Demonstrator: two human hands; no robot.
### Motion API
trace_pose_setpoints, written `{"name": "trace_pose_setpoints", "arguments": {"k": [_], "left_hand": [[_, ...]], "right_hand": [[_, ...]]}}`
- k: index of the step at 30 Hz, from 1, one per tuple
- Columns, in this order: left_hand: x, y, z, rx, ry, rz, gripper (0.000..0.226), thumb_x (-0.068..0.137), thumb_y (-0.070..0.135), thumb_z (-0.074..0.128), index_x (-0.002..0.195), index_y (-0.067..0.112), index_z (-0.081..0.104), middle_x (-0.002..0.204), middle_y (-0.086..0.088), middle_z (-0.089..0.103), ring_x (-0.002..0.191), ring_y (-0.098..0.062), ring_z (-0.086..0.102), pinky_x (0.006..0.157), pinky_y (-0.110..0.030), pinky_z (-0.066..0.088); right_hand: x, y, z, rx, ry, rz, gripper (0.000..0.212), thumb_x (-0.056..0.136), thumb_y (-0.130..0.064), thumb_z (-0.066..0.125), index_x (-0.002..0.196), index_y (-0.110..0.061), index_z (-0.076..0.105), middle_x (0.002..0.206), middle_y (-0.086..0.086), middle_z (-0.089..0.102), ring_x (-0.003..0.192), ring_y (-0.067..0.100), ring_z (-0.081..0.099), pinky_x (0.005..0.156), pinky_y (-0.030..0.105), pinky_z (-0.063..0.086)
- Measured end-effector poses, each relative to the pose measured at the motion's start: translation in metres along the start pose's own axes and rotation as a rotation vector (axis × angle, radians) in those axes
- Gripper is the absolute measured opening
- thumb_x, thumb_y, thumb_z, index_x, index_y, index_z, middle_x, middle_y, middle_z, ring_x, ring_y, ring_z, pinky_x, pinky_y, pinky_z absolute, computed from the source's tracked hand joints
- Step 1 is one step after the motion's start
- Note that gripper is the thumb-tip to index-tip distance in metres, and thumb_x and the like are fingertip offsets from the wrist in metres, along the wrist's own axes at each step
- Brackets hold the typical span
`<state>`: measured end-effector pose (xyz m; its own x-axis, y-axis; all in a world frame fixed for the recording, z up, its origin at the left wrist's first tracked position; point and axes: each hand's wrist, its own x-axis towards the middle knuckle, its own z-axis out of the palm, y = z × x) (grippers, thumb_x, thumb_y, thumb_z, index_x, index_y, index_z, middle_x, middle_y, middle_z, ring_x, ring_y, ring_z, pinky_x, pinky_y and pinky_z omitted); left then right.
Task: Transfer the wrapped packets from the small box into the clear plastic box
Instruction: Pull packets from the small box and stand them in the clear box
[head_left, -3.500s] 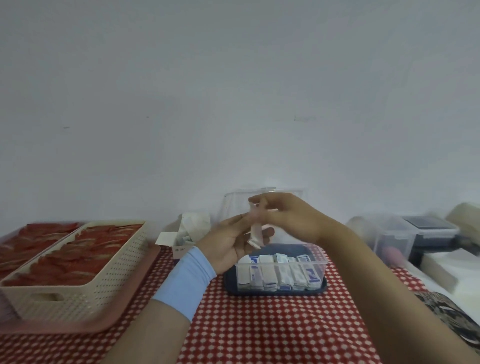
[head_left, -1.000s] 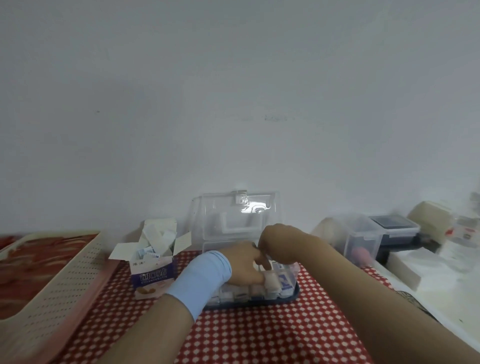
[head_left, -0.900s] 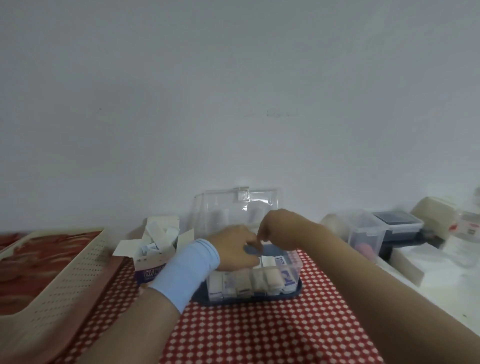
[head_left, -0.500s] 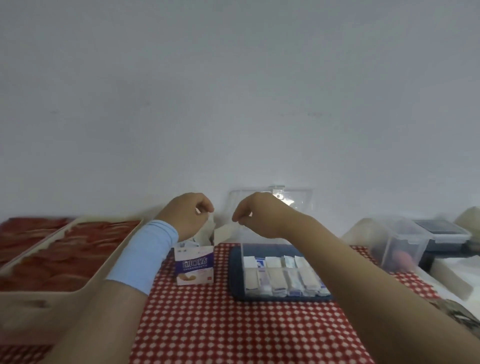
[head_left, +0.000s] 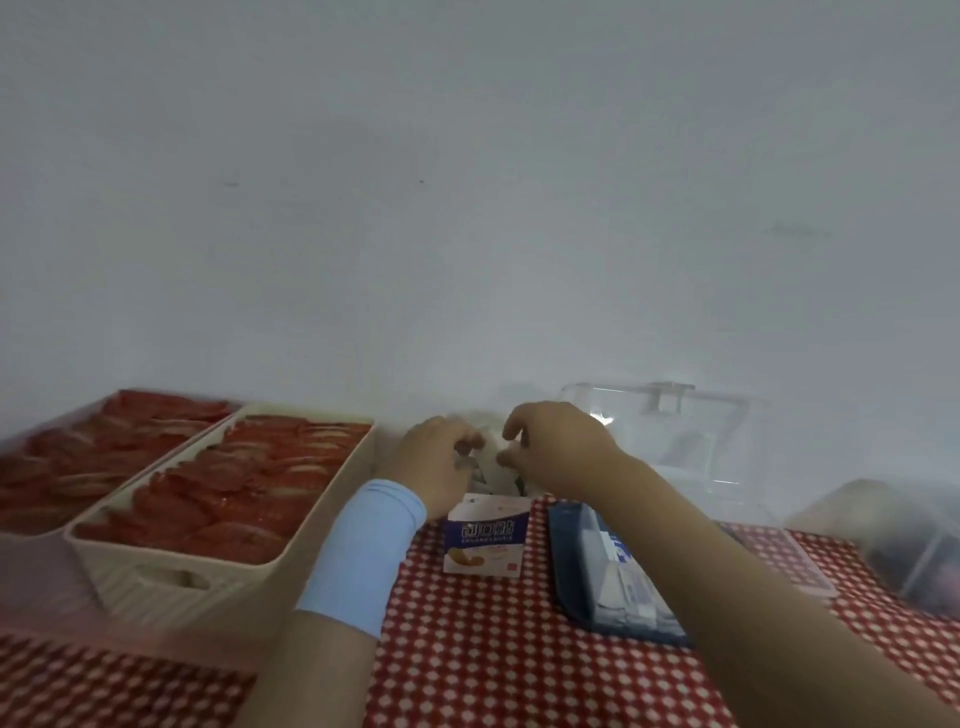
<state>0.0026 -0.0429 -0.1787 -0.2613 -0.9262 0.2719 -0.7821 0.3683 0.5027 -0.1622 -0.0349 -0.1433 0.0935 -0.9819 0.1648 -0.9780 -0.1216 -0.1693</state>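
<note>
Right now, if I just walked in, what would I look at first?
Probably the left hand and right hand, close together over the open small box in the middle of the red checked cloth. Next, the cream basket full of red pieces on the left, and the clear plastic box of wrapped packets on the right.

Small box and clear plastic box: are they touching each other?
Apart. The head view shows a strip of red checked cloth between the small box and the dark blue base of the clear plastic box.
</note>
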Motion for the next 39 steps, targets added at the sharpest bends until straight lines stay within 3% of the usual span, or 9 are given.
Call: {"name": "trace_pose_setpoints", "arguments": {"k": [4,8,11,14,20,24,28,34,39], "left_hand": [[0.001,-0.005,-0.003,-0.123,0.02,-0.029,0.024,0.093,0.016,0.061,0.114,0.029,0.06,0.112,0.01,0.058,0.101,-0.008,0.058,0.092,-0.025,0.048],[0.001,-0.012,-0.007,-0.189,0.04,-0.06,0.03,0.093,0.014,0.059,0.119,0.028,0.054,0.109,0.012,0.061,0.095,-0.004,0.06,0.084,-0.016,0.047],[0.004,-0.02,-0.008,-0.291,0.057,-0.071,0.031,0.092,0.015,0.056,0.12,0.028,0.054,0.099,0.015,0.064,0.086,0.001,0.062,0.073,-0.009,0.045],[0.006,-0.025,-0.01,-0.341,0.08,-0.056,0.03,0.089,0.025,0.06,0.113,0.041,0.054,0.093,0.022,0.066,0.083,0.007,0.063,0.084,-0.022,0.053],[0.005,-0.015,-0.022,-0.538,0.039,0.013,0.016,0.081,0.044,0.068,0.097,0.043,0.064,0.096,0.018,0.071,0.096,-0.004,0.067,0.09,-0.037,0.056],[0.001,-0.013,-0.026,-0.585,-0.044,-0.032,0.016,0.087,0.024,0.075,0.102,0.023,0.069,0.091,0.003,0.076,0.08,-0.013,0.074,0.075,-0.03,0.057],[0.002,-0.014,-0.025,-0.725,0.026,-0.128,0.02,0.086,0.008,0.075,0.104,0.005,0.068,0.09,-0.011,0.075,0.072,-0.025,0.076,0.065,-0.03,0.059],[0.004,-0.018,-0.02,-0.796,0.018,-0.222,0.012,0.084,0.016,0.077,0.095,0.013,0.072,0.091,-0.009,0.077,0.085,-0.027,0.075,0.084,-0.043,0.06],[-0.001,-0.013,-0.023,-1.174,-0.222,-0.19,0.034,0.092,0.02,0.063,0.114,-0.006,0.066,0.109,-0.026,0.071,0.091,-0.03,0.068,0.08,-0.038,0.059]], "right_hand": [[0.009,-0.012,0.015,-0.025,-0.025,0.025,0.055,0.083,-0.052,0.073,0.129,-0.024,0.06,0.122,-0.003,0.061,0.106,0.019,0.063,0.09,0.037,0.054],[0.017,-0.014,0.019,0.036,-0.003,0.059,0.028,0.077,-0.041,0.082,0.078,-0.019,0.064,0.08,-0.002,0.066,0.07,0.013,0.061,0.062,0.026,0.051],[0.014,-0.007,0.008,0.161,0.021,0.073,0.025,0.077,-0.03,0.083,0.071,-0.015,0.064,0.071,-0.001,0.064,0.065,0.013,0.058,0.055,0.023,0.046],[0.005,0.0,-0.004,0.321,0.107,0.095,0.038,0.081,-0.024,0.08,0.06,-0.017,0.049,0.061,-0.004,0.051,0.054,0.011,0.045,0.05,0.022,0.033],[-0.011,-0.004,-0.003,0.756,0.216,0.045,0.033,0.081,-0.018,0.082,0.07,0.002,0.059,0.063,0.007,0.063,0.041,0.004,0.052,0.041,0.014,0.041],[-0.016,-0.013,0.008,1.062,0.246,0.003,0.007,0.087,-0.015,0.076,0.09,-0.009,0.075,0.076,0.006,0.075,0.059,0.012,0.063,0.057,0.023,0.052],[-0.014,-0.021,0.019,1.369,0.225,0.079,0.015,0.093,-0.011,0.068,0.105,-0.015,0.075,0.093,0.008,0.077,0.075,0.02,0.07,0.064,0.028,0.055],[-0.018,-0.022,0.022,1.434,0.115,0.106,0.016,0.09,-0.009,0.073,0.105,-0.006,0.074,0.091,0.024,0.073,0.075,0.033,0.076,0.065,0.038,0.062],[-0.02,-0.014,0.016,1.46,0.101,0.019,0.009,0.088,-0.005,0.073,0.096,-0.008,0.076,0.077,0.014,0.062,0.064,0.016,0.07,0.056,0.024,0.055]]}}
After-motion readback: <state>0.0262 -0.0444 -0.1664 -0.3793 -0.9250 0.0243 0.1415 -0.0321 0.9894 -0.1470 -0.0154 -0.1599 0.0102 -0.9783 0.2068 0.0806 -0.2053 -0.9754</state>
